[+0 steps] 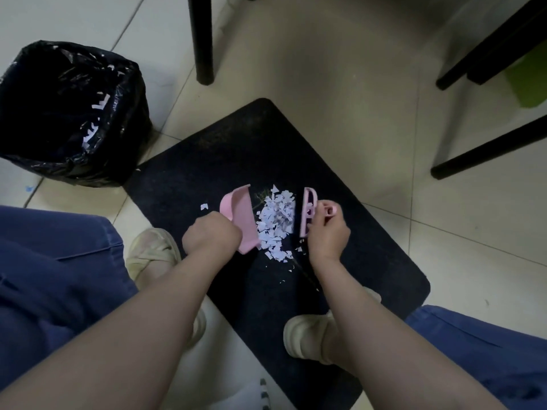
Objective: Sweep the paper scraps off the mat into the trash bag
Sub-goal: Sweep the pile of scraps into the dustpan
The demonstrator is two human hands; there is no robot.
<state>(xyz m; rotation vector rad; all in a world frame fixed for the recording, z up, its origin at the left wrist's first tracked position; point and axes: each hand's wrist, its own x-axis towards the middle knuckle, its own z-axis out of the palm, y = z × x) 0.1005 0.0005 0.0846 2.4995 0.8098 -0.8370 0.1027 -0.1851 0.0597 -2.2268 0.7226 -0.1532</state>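
Note:
A black mat point(225, 161) lies on the tiled floor. A pile of white paper scraps point(276, 220) sits in its middle, with smaller bits scattered toward me and one stray scrap point(204, 206) to the left. My left hand point(211, 236) grips a pink dustpan point(241, 217), whose edge touches the pile's left side. My right hand point(327, 232) holds a small pink brush point(309, 213) with dark bristles against the pile's right side. A black trash bag point(71, 113) stands open at the upper left, off the mat, with some scraps stuck inside.
Black furniture legs stand beyond the mat at the top point(202, 39) and at the right point(485, 149). My two light shoes point(307, 335) rest on the mat's near edge, with blue-trousered knees on either side. A green object point(529, 81) lies at the far right.

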